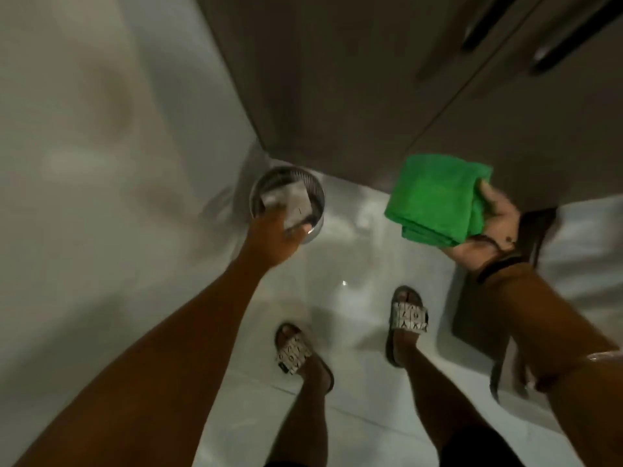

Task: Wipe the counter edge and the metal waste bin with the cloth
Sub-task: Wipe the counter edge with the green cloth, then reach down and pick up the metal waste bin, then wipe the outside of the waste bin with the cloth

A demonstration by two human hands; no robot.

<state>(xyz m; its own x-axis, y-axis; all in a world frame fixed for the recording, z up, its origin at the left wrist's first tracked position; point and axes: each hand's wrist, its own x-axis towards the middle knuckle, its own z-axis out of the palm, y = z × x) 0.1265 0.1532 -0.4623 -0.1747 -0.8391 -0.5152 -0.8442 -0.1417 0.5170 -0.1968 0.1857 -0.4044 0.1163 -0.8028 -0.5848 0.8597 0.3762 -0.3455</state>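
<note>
A small round metal waste bin [315, 192] stands on the white floor at the foot of the grey cabinets. It holds crumpled pale wrappers. My left hand [274, 235] reaches down to the bin's near rim, fingers curled over it. My right hand [492, 227] is raised to the right, gripping a folded green cloth [435, 200] by its right side. The cloth hangs in the air, apart from the bin. The picture is blurred by motion.
Grey cabinet doors [337, 96] with dark bar handles [485, 25] fill the top. A pale wall [84, 129] runs along the left. My two feet in patterned slides [293, 353] stand on the glossy white floor. A dark shape [482, 315] lies at the right.
</note>
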